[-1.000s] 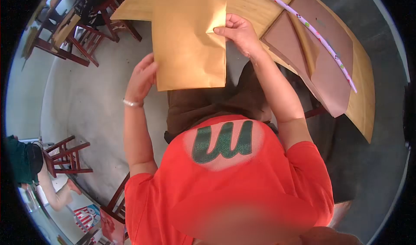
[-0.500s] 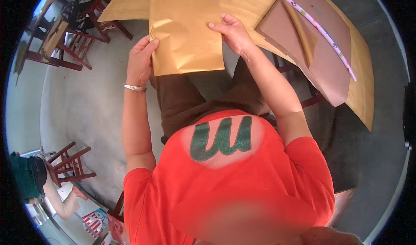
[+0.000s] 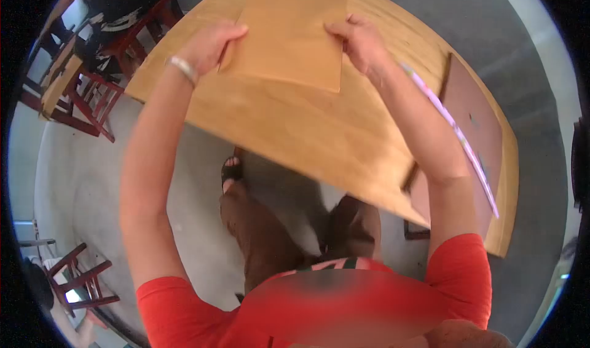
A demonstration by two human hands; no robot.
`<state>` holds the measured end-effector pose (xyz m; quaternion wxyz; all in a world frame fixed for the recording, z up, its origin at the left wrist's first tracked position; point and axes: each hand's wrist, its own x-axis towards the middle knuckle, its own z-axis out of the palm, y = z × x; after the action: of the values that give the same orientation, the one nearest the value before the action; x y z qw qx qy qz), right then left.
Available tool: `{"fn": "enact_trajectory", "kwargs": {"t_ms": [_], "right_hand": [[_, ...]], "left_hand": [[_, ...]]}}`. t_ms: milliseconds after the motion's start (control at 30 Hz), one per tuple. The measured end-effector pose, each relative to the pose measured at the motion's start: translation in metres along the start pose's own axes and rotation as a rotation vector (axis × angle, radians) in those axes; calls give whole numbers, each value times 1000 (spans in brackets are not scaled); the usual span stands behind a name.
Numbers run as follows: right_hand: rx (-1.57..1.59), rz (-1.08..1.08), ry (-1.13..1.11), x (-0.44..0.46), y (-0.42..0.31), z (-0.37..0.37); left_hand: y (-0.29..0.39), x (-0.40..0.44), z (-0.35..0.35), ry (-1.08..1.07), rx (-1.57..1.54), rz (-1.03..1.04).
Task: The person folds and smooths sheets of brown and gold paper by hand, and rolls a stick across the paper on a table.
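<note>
A gold-brown paper sheet (image 3: pixel 289 40), possibly folded, is stretched between both hands over the wooden table (image 3: pixel 295 139). My left hand (image 3: pixel 212 45), with a pale band on its wrist, pinches the sheet's left edge, thumb on top. At the right edge, my right hand (image 3: pixel 361 40) grips it between thumb and fingers. The sheet looks nearly flat and close to the tabletop; whether it rests there I cannot tell. Its far end runs up to the top of the view.
Brown-mauve sheets (image 3: pixel 470 114) lie on the table's right side, with a patterned pink-white strip (image 3: pixel 458 133) along them, partly behind my right forearm. Red-brown stools (image 3: pixel 95 99) stand left, another stool (image 3: pixel 83 280) lower left, near another person's arm (image 3: pixel 77 329).
Both hands have carried the paper forward, from near my lap to over the table. My view has shifted, so more of the tabletop and floor shows.
</note>
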<state>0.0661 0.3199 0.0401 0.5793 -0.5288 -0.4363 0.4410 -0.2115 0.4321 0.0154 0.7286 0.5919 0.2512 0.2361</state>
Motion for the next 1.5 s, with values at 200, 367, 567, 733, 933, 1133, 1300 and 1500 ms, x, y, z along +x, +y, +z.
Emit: {"fn": "enact_trajectory", "kwargs": {"t_ms": [200,367,567,733,933,1133,1300,1500], "right_hand": [[27,-2,106,172,35,-17],[113,113,215,212,58,-24],[197,104,279,257,7,-26],[174,66,302,354,-23,-25],[109,-17,449,468,-32,-2],[-4,-123,462,540,45,-5],[-527,-44,573,544,85,-4],[-454,-37,623,551,90,-3]], "left_hand": [[-13,188,-90,239,20,52],[1,201,-81,404,5,-105],[60,259,-104,357,-95,-214],[115,333,-171,318,199,-53],[156,422,-224,535,435,126],[109,467,-259,636,836,113],[82,462,-257,689,1070,88],[67,473,-275,754,1005,266]]}}
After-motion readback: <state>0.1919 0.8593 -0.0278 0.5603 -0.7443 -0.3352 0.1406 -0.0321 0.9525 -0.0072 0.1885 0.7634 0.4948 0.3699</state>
